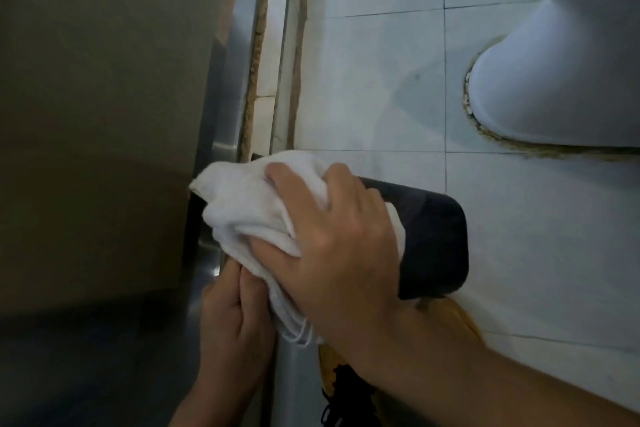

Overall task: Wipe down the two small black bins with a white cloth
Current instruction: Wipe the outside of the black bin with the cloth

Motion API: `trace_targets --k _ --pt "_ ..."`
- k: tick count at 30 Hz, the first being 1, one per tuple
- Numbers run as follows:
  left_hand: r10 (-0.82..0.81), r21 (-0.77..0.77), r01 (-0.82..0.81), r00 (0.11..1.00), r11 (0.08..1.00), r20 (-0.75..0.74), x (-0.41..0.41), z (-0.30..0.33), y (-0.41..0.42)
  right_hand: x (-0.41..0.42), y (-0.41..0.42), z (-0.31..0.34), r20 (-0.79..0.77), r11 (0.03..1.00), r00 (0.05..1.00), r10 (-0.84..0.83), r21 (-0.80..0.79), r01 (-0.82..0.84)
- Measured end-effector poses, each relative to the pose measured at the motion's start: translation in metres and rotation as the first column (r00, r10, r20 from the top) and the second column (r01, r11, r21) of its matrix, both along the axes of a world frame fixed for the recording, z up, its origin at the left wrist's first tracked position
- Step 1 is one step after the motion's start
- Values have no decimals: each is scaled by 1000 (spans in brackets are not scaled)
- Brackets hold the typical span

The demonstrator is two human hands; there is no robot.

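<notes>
Small black bin [433, 243] on tiled floor [381, 80]: right hand [343, 236] fingers curled, pressing white cloth [249, 211] onto it; left hand [232, 319] fingers together, apparently steadying its side.

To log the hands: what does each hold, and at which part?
Right hand grips the bunched white cloth against the black bin. Left hand: hold unclear.

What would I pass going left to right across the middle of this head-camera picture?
Brown panel → left hand → white cloth → right hand pressing the cloth → black bin → white tiled floor; the toilet base sits farther off.
</notes>
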State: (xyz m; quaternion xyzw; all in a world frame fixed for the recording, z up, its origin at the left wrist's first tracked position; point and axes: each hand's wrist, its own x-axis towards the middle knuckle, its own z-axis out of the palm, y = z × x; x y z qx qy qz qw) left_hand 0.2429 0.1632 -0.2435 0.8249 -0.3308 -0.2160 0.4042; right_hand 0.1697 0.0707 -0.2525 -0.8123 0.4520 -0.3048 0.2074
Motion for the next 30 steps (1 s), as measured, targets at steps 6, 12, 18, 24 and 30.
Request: trace_targets --k 6,12,18,24,30 --pt "-30 -26 33 993 999 116 -4 -4 7 32 -55 -3 -149 999 988 -47 -16 45" --pt "-94 -51 98 992 994 82 -2 -2 -2 17 -127 -8 -145 968 977 -154 179 179" --pt "-107 13 107 994 994 -6 -1 14 2 -51 -93 55 371 781 920 -124 609 -140" --pt "-181 214 150 975 965 131 12 68 1 -84 -92 128 478 553 868 -135 763 -334" --pt "-174 -15 175 959 984 -222 16 216 -42 -102 -100 223 495 592 855 153 647 -481"
